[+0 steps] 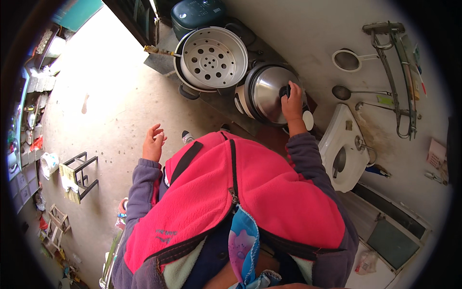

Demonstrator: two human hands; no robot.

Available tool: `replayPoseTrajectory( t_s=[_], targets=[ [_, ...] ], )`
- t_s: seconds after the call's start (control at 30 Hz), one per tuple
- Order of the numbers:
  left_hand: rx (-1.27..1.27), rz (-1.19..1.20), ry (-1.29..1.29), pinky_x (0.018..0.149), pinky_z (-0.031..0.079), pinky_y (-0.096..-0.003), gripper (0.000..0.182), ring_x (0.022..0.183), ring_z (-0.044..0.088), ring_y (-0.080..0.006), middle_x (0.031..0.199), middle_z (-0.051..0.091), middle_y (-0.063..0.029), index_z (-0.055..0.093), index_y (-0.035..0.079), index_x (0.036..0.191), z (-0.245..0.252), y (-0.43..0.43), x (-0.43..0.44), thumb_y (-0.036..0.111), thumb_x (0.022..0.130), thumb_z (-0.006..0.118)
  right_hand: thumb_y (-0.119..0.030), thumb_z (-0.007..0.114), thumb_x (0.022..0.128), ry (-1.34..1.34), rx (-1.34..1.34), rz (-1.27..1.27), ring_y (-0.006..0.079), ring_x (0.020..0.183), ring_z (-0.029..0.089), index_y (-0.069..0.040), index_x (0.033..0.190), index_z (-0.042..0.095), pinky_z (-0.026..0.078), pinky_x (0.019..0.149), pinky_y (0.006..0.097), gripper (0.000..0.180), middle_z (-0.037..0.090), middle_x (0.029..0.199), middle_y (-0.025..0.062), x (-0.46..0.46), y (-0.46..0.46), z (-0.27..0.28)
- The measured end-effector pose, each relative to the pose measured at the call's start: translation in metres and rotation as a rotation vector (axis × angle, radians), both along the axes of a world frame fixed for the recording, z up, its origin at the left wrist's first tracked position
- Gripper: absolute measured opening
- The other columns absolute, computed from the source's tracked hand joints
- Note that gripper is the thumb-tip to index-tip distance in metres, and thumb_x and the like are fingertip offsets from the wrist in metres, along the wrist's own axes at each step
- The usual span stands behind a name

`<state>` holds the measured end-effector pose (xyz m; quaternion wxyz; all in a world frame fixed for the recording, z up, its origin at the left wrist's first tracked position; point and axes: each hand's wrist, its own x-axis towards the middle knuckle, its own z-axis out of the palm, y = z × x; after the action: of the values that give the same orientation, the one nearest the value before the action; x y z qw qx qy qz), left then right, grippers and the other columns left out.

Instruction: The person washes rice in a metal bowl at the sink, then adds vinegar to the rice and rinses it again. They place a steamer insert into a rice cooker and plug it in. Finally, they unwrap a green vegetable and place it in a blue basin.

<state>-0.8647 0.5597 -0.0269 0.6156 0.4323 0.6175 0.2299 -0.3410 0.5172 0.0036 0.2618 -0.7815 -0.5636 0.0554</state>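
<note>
My right hand (293,103) grips the black knob (284,90) of a domed stainless-steel lid (269,94). The lid sits on a large cooker (244,99) with a pale body, a dark rim and side handles. Out to the left, my left hand (154,142) hangs in the air above the floor, fingers apart and holding nothing. Just left of the lidded cooker stands an aluminium steamer pot (236,59). Its base has round holes (209,62), and a wooden-handled utensil (158,50) lies across its left rim.
Behind the steamer stands a dark green rice cooker (197,16). A white washbasin (335,144) holds a metal ladle (338,164). Utensils, among them a strainer (346,60) and a ladle (342,92), hang from a wall rack (386,72). A wooden-topped stool (70,182) stands at the left.
</note>
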Motion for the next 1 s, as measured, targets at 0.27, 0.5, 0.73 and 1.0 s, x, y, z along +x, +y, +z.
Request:
replayPoseTrajectory(
  t_s=[0.27, 0.5, 0.73, 1.0],
  targets=[
    [0.018, 0.000, 0.031, 0.076, 0.052, -0.0277, 0.041, 0.091, 0.067, -0.0179, 0.119, 0.062, -0.0130, 0.049, 0.008, 0.135, 0.004, -0.004, 0.006, 0.015, 0.096, 0.057, -0.004, 0.050, 0.083, -0.004, -0.037, -0.006, 0.0402, 0.122, 0.048, -0.006, 0.137, 0.042, 0.043, 0.101, 0.0447, 0.055, 0.041, 0.139, 0.0184, -0.008, 0.004, -0.005],
    [0.012, -0.027, 0.051, 0.078, 0.052, -0.0283, 0.042, 0.094, 0.066, -0.0183, 0.123, 0.060, -0.0137, 0.047, 0.009, 0.137, 0.004, -0.011, 0.001, 0.016, 0.097, 0.056, -0.002, 0.048, 0.084, -0.052, -0.070, -0.036, 0.0408, 0.124, 0.047, -0.006, 0.139, 0.040, 0.043, 0.102, 0.0457, 0.055, 0.038, 0.143, 0.0186, -0.006, 0.003, -0.017],
    [0.016, -0.050, 0.073, 0.079, 0.052, -0.0287, 0.043, 0.096, 0.066, -0.0197, 0.126, 0.059, -0.0149, 0.046, 0.009, 0.138, 0.005, -0.015, -0.014, 0.017, 0.097, 0.055, -0.008, 0.050, 0.090, 0.022, -0.202, -0.014, 0.0416, 0.129, 0.041, -0.004, 0.140, 0.037, 0.038, 0.107, 0.0448, 0.053, 0.036, 0.144, 0.0202, -0.019, 0.010, 0.017],
    [-0.006, 0.027, 0.090, 0.079, 0.052, -0.0291, 0.044, 0.097, 0.066, -0.0199, 0.128, 0.058, -0.0149, 0.045, 0.009, 0.139, 0.007, -0.018, -0.051, 0.017, 0.097, 0.055, -0.041, 0.052, 0.098, 0.431, -0.240, 0.031, 0.0346, 0.108, 0.061, -0.002, 0.125, 0.053, 0.049, 0.092, 0.0434, 0.048, 0.061, 0.123, 0.0209, -0.099, 0.044, 0.038]
  ],
)
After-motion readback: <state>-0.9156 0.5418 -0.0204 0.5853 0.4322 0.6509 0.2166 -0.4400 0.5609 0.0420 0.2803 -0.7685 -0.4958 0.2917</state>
